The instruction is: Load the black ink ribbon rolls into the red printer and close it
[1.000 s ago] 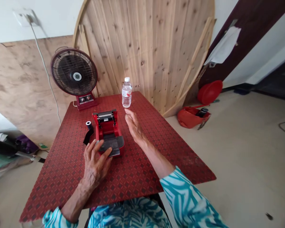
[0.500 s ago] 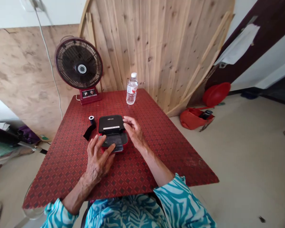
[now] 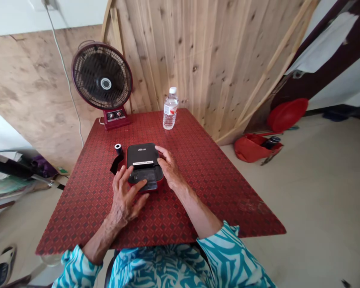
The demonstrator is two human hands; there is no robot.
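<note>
One translucent strip (image 3: 151,183) lies pinned beneath our spread left hand (image 3: 123,197) on the printer (image 3: 160,173) on the red table (image 3: 202,160), while our half-open right hand (image 3: 170,169), gripping nothing visible, meets the black lid (image 3: 142,155), probably the closing step, next calling for even pressure.

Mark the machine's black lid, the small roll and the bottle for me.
Black lid (image 3: 141,155): head view, middle of its top.
Small roll (image 3: 119,151): head view, dark side below its white end.
Bottle (image 3: 170,110): head view, on its label.
</note>
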